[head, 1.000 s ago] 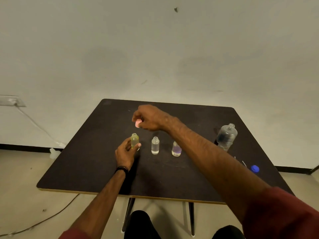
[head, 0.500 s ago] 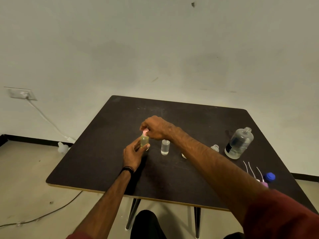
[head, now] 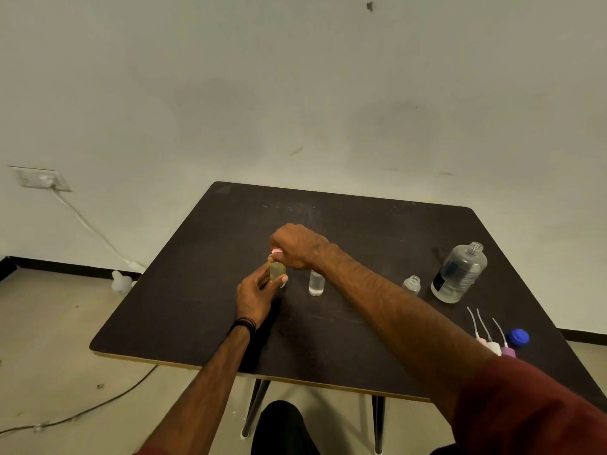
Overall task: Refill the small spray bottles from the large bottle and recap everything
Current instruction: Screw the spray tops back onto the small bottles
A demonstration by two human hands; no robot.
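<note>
My left hand grips a small yellowish bottle standing on the dark table. My right hand pinches a pink spray cap right on top of that bottle's neck. A small clear bottle stands uncapped just to the right. My right forearm hides most of another small clear bottle. The large clear bottle stands uncapped at the right. Near the front right edge lie three spray caps with tubes and a blue cap.
A wall socket with a white cable running down to the floor is at the left. A white object lies on the floor by the table's left side. The table's front edge is close to my knees.
My right hand has brought the pink cap down from above the table onto the yellowish bottle's neck. My left hand has kept hold of the bottle. The view has shifted left.
</note>
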